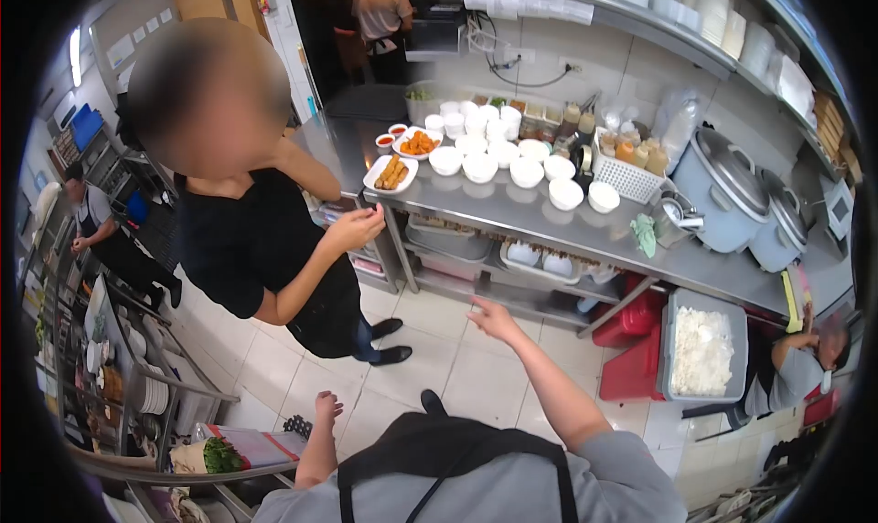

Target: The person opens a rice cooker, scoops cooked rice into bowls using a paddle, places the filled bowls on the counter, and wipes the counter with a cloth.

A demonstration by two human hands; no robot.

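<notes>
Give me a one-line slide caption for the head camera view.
Bare left hand and right hand above a tiled kitchen floor, before a steel counter with white bowls.

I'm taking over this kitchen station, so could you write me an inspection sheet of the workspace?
Surface: steel counter, bare along its front edge.
Job's things: white bowls grouped on the counter; brown rolls on a plate.
Clutter: green cloth near the pots.
Hands: left hand and right hand hold nothing visible.
Cables: dark cable against the wall.
Surroundings: person in black beside the counter; others farther off.
</notes>
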